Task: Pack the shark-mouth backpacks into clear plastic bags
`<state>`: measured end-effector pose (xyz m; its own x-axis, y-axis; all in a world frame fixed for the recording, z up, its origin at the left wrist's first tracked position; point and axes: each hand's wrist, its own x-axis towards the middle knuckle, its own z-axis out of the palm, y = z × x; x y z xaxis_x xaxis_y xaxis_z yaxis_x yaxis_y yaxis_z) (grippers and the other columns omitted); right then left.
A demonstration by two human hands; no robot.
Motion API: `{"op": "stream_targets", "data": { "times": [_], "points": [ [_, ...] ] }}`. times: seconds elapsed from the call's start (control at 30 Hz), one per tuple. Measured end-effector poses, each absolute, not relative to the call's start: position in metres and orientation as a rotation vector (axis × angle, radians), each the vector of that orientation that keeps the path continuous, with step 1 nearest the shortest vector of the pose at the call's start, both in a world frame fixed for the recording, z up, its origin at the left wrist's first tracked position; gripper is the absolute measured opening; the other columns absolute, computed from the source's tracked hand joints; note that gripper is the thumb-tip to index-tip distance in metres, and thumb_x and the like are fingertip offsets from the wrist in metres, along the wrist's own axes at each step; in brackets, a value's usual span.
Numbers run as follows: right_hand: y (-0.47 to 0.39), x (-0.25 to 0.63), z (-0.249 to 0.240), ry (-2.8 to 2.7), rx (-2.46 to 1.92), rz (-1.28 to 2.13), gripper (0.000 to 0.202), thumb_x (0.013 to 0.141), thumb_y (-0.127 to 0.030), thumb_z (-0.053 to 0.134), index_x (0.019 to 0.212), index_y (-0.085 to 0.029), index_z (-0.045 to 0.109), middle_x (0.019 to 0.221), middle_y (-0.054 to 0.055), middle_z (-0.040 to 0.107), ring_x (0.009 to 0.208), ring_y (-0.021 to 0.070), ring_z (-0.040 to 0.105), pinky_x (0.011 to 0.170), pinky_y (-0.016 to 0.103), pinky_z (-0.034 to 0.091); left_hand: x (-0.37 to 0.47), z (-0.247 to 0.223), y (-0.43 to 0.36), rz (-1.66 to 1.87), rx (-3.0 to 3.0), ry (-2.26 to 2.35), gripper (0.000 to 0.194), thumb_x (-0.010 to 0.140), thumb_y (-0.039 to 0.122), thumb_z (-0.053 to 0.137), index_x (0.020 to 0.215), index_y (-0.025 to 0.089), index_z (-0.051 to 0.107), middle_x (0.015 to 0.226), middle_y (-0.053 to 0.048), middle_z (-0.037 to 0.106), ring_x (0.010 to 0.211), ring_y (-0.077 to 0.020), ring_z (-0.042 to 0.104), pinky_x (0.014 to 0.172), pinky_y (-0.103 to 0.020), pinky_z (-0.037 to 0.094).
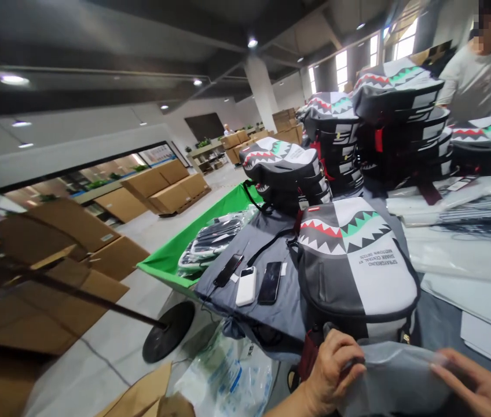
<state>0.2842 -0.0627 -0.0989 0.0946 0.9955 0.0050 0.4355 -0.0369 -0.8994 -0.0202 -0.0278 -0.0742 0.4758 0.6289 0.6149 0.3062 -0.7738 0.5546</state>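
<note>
Two hands are on the clear plastic bag (395, 370) at the near edge of the counter (440, 315): our left hand (330, 370) pinches its rim with curled fingers, and our right hand (475, 385) lies flatter on its far side, fingers spread over the film. The bag sits just in front of the shark-mouth backpack (354, 260), touching its lower end. We judge the film slippery, so the left pinch could slide off and let the mouth close. Left of the backpack, two phones (270, 282) and a white power bank (246, 286) lie near the edge; a tug on the backpack could drag the grey cloth (271, 313) under them and tip them toward the floor.
</note>
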Motion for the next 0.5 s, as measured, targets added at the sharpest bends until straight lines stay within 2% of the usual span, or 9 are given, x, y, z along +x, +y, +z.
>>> {"op": "stream_targets", "data": {
  "times": [0.13, 0.27, 0.4, 0.5],
  "points": [
    [-0.041, 0.269, -0.071, -1.365, -1.515, 0.825, 0.048, 0.073, -0.071, 0.064, 0.077, -0.024, 0.074, 0.078, 0.004, 0.073, 0.070, 0.0214, 0.070, 0.063, 0.022, 0.057, -0.017, -0.076, -0.028, 1.281, 2.255, 0.826, 0.031, 0.102, 0.045, 0.052, 0.100, 0.019, 0.068, 0.086, -0.005, 0.065, 0.081, -0.0150, 0.061, 0.074, -0.026, 0.052],
    [-0.023, 0.254, -0.067, -1.545, -1.428, 0.724, 0.043, 0.077, -0.067, 0.065, 0.079, -0.024, 0.069, 0.073, 0.002, 0.071, 0.065, 0.0182, 0.068, 0.065, 0.023, 0.055, -0.012, -0.073, -0.032, 1.230, 2.257, 0.916, 0.035, 0.102, 0.047, 0.051, 0.098, 0.018, 0.071, 0.082, -0.005, 0.065, 0.079, -0.0157, 0.061, 0.072, -0.028, 0.051],
    [-0.017, 0.258, -0.078, -1.494, -1.575, 0.526, 0.050, 0.074, -0.075, 0.061, 0.076, -0.026, 0.056, 0.060, -0.002, 0.060, 0.047, 0.0152, 0.056, 0.050, 0.025, 0.050, -0.008, -0.072, -0.035, 1.169, 2.401, 0.986, 0.042, 0.101, 0.053, 0.048, 0.103, 0.020, 0.074, 0.081, -0.005, 0.062, 0.075, -0.0157, 0.057, 0.068, -0.029, 0.046],
    [-0.026, 0.266, -0.080, -1.416, -1.704, 0.289, 0.059, 0.073, -0.084, 0.053, 0.082, -0.026, 0.057, 0.075, 0.003, 0.068, 0.062, 0.0207, 0.066, 0.056, 0.029, 0.054, -0.006, -0.079, -0.035, 1.148, 2.466, 1.028, 0.043, 0.101, 0.055, 0.048, 0.100, 0.022, 0.075, 0.081, -0.005, 0.060, 0.076, -0.0158, 0.055, 0.067, -0.029, 0.044]
  ]
}}
